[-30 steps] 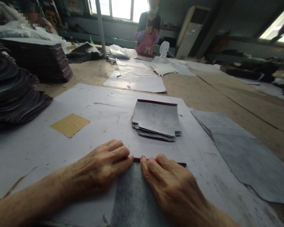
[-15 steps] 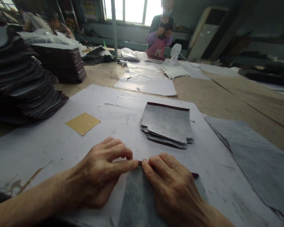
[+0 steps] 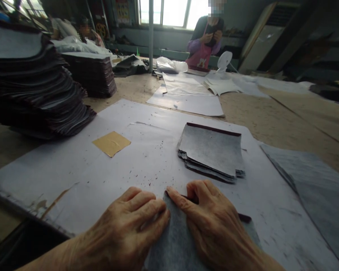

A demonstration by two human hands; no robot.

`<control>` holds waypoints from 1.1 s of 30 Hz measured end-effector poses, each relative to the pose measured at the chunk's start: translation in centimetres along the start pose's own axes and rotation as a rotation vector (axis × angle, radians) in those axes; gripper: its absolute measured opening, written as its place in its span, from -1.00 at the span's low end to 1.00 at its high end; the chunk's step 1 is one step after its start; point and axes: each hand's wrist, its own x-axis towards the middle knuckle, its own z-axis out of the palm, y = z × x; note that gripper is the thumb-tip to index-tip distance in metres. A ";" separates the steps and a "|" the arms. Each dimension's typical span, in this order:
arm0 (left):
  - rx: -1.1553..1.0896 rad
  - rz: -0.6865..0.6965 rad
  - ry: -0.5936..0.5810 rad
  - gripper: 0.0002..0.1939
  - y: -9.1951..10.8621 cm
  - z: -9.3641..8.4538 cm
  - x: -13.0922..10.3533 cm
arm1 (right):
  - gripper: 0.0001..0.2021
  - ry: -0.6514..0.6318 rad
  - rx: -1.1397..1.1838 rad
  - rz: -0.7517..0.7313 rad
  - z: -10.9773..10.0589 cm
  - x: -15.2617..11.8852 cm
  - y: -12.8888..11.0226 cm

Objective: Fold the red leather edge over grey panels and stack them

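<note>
A grey sheet (image 3: pixel 175 241) with a dark red strip along its far edge lies on the white paper close to me. My right hand (image 3: pixel 214 218) presses on that strip, index fingertip at its left end, the other fingers curled. Against the sheet's left side rests my left hand (image 3: pixel 135 226), its fingers bent and held together; whether it pinches the sheet's edge is hidden. Beyond my right hand sits a small stack of grey pieces (image 3: pixel 211 146) with dark red edges.
A tan square (image 3: pixel 112 143) lies on the white paper (image 3: pixel 149 131). Tall dark stacks (image 3: pixel 39 86) rise at the left. Larger grey sheets (image 3: pixel 322 184) lie at the right. Across the table stands a person in a pink apron (image 3: pixel 202 56); another person is at the far left.
My left hand has drawn back from the strip's left end toward me. My right index fingertip has moved onto that end. The view has shifted, so the scene sits farther right.
</note>
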 end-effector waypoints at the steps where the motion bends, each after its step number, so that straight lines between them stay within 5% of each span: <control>1: 0.003 -0.003 0.002 -0.67 0.0 0.0 0.0 | -0.60 -0.004 -0.005 -0.004 0.0 0.0 0.0; 8: -0.015 -0.006 -0.008 -0.67 0.3 -0.2 0.2 | -0.51 -0.053 -0.030 0.028 0.1 0.2 -0.3; 15: -0.043 -0.023 -0.072 -0.67 0.3 -0.7 0.2 | -0.59 0.088 0.092 0.060 0.2 -0.2 0.2; 33: -0.037 -0.025 -0.053 -0.65 0.3 -0.6 0.3 | -0.55 -0.073 -0.042 0.018 -0.1 0.0 -0.4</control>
